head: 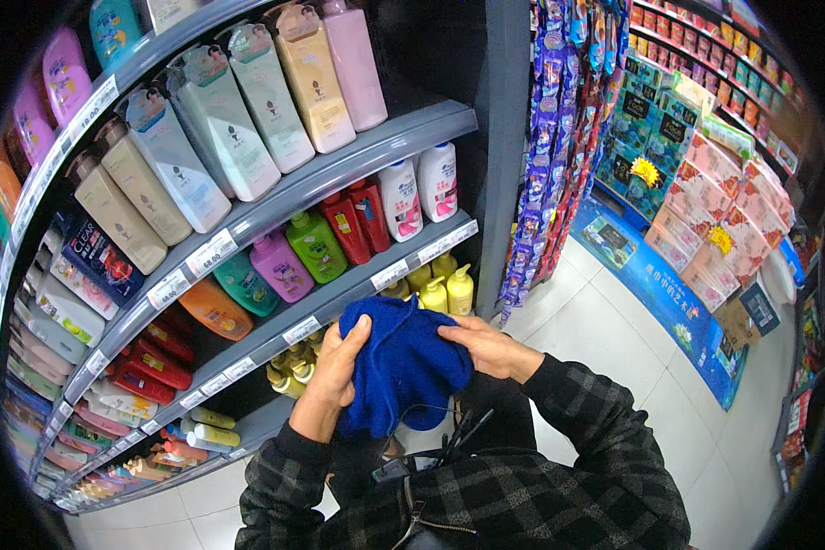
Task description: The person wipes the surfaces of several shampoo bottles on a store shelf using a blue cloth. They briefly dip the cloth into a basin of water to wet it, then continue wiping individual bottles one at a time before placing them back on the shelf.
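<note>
A dark blue cloth (405,364), bunched and folded, is held up before my chest, in front of the lower store shelves. My left hand (337,364) grips its left edge, with the thumb on top and the fingers underneath. At its upper right side, my right hand (488,344) pinches the cloth between thumb and fingers. Part of the fingers of both hands is hidden by the cloth. A thin black cord (412,407) hangs against the cloth's lower part.
Grey shelves (412,141) with pump bottles (316,89) and shampoo bottles (402,199) curve along the left. Yellow pump bottles (459,289) stand just beyond the cloth. Hanging snack packets (546,137) are at the right of the shelf end, with stacked tissue packs (722,213) farther right.
</note>
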`<state>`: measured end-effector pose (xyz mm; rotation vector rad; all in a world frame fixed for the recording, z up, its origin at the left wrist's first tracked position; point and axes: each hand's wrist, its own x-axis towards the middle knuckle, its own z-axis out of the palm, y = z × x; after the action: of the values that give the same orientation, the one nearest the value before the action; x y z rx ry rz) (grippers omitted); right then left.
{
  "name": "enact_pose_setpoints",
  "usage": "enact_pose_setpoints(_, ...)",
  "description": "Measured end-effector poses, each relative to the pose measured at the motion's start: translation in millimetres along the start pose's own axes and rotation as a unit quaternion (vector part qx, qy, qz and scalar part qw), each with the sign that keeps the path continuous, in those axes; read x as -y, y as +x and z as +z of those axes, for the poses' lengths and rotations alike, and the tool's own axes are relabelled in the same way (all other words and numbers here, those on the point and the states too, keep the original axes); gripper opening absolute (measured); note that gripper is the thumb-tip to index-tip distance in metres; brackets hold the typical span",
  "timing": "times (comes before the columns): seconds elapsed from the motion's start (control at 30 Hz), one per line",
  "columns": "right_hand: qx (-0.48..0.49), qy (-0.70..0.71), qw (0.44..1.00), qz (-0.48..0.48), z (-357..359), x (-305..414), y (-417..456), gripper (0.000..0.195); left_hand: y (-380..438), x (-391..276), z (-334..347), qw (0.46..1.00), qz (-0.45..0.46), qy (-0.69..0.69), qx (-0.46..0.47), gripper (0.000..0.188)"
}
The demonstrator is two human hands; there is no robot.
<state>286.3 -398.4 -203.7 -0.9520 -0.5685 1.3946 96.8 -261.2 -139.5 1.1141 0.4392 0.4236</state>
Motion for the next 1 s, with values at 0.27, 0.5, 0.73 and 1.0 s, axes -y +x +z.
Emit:
enact_pose_setpoints(0.27, -0.112, -0.26, 0.946, -0.157, -53.7, 24.9, 5.4, 0.031, 24.5, -36.2, -5.3, 0.932, 0.041, 0.342, 0.116, 0.038)
enact_pose_setpoints(0.5, -0.081, -0.441, 0.84, -0.306, 9.0, 61.1, 17.8, 0.072, 35.8, -44.0, 15.9, 0.893, 0.143, 0.408, 0.126, 0.038)
enact_pose_setpoints(0.73, -0.132, -0.386, 0.835, -0.369, -4.2, 62.6, 32.4, 0.026, 19.0, -64.8, -5.3, 0.811, 0.111, 0.573, 0.048, 0.053)
enact_pose_setpoints(1.0, -0.112, -0.218, 0.892, -0.379, 17.2, 87.3, 24.8, 0.013, 4.7, -69.6, -29.0, 0.736, 0.088, 0.67, 0.044, 0.046)
